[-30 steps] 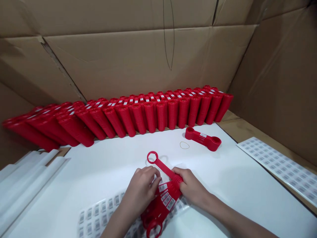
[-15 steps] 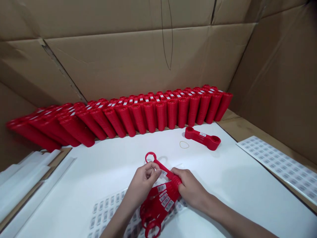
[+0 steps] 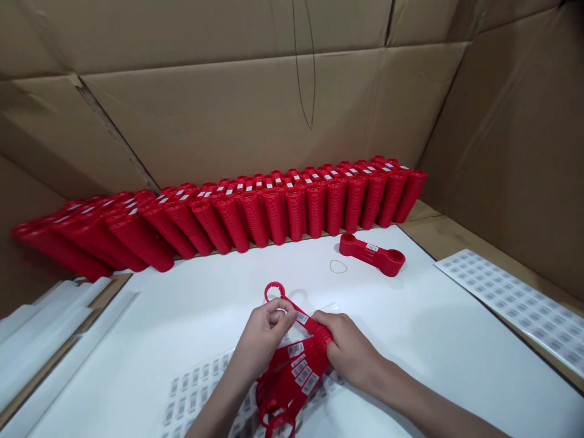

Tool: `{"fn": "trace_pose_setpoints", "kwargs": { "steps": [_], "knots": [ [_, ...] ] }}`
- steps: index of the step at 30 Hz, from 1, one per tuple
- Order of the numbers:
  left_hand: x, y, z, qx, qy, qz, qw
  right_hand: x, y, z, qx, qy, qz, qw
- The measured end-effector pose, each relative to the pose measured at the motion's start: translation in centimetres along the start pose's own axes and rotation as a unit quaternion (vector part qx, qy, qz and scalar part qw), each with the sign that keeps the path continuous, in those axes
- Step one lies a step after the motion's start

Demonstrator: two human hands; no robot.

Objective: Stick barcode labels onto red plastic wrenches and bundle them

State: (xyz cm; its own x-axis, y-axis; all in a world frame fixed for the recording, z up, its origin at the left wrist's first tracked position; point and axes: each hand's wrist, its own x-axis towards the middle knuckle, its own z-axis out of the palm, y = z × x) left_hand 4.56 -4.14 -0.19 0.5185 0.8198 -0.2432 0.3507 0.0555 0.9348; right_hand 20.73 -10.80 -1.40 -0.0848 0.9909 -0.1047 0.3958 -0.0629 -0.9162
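My right hand (image 3: pixel 353 350) is closed around one end of a fanned bunch of red plastic ring-ended strips (image 3: pixel 285 380), several of which bear white barcode labels. The topmost red strip (image 3: pixel 292 306) points away to the upper left, its open ring (image 3: pixel 274 291) uncovered. On that strip sits a barcode label (image 3: pixel 302 317). Thumb and forefinger of my left hand (image 3: pixel 264 331) are pinched at the strip's edge, right beside this label; whether they also touch the label I cannot tell. Beneath the bunch and my left forearm lies a barcode label sheet (image 3: pixel 194 389), partly covered.
Stacks of red strips (image 3: pixel 274 213) stand in a long row along the cardboard wall (image 3: pixel 205 115). A separate red stack (image 3: pixel 371 254) and a thin rubber band (image 3: pixel 338 266) lie on the white table. Another label sheet (image 3: pixel 515 307) is at right; white sheets (image 3: pixel 41 334) at left.
The topmost strip's label now shows more fully beside my left fingertips. Both hands keep their grips with barely any movement; the whole view has shifted slightly.
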Motion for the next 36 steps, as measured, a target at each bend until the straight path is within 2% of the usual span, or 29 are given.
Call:
{"fn": "trace_pose_setpoints", "kwargs": {
  "steps": [5, 9, 12, 16, 18, 26, 36],
  "knots": [
    [0.0, 0.0, 0.1, 0.003, -0.002, 0.008, 1.000, 0.0, -0.1, 0.0, -0.003, 0.000, -0.005, 1.000],
    [0.0, 0.0, 0.3, 0.029, 0.018, 0.021, 0.999, -0.1, -0.3, 0.1, 0.004, -0.002, -0.011, 1.000],
    [-0.2, 0.3, 0.5, 0.096, 0.051, 0.033, 0.994, -0.1, -0.3, 0.1, 0.015, -0.002, -0.016, 1.000],
    [-0.4, 0.4, 0.8, 0.216, 0.098, 0.052, 0.970, -0.2, -0.4, 0.1, 0.025, -0.005, -0.027, 0.999],
    [-0.4, 0.3, 0.7, 0.244, 0.119, 0.057, 0.961, -0.3, -0.5, 0.0, 0.035, -0.007, -0.031, 0.999],
    [0.0, -0.3, -0.3, 0.188, 0.249, 0.077, 0.947, -0.8, -1.1, -0.1, 0.065, -0.023, -0.045, 0.997],
    [-0.4, -0.1, -0.5, 0.118, 0.261, 0.125, 0.950, -0.4, -0.7, -0.2, 0.056, 0.002, -0.036, 0.998]
  ]
}}
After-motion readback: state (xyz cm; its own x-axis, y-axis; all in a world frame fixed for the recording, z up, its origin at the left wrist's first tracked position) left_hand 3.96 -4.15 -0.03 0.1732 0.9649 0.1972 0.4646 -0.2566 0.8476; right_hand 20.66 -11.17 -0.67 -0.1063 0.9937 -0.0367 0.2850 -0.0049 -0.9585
